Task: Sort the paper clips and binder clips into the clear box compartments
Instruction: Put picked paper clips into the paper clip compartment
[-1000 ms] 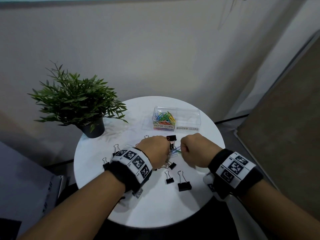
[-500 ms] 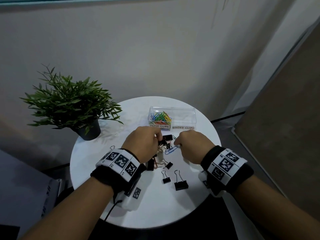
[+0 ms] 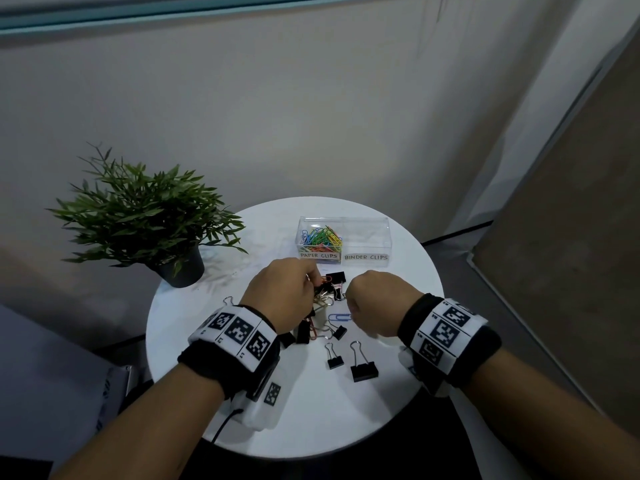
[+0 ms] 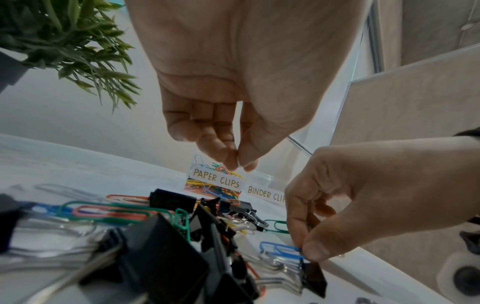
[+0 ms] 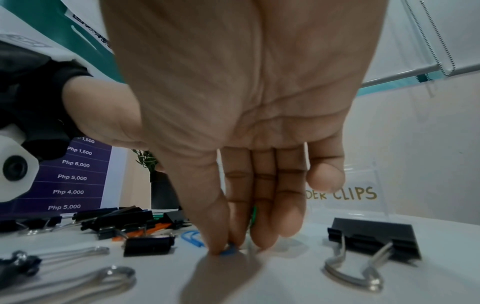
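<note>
Roughly halfway by the look of it: paper clip compartment (image 3: 320, 237) of the clear box (image 3: 388, 237) near the far edge of the round table (image 3: 311, 420) already heaped with coloured clips, binder clip compartment (image 3: 367, 237) beside it apparently bare. Left to do: a tangled pile (image 3: 323, 299) of black binder clips and a few coloured paper clips at the table's middle, plus loose binder clips (image 3: 363, 367) toward the near edge. Right hand (image 3: 375, 306) down at the table just right of the pile, thumb and fingertips (image 5: 218, 242) pinching one end of a blue paper clip (image 4: 280, 250), the rest of it lying flat toward the pile; something green tucked between the fingers too. Left hand (image 3: 280, 294) raised over the pile, thumb and fingertips (image 4: 228, 158) pressed together; whether anything is pinched there, cannot tell.
</note>
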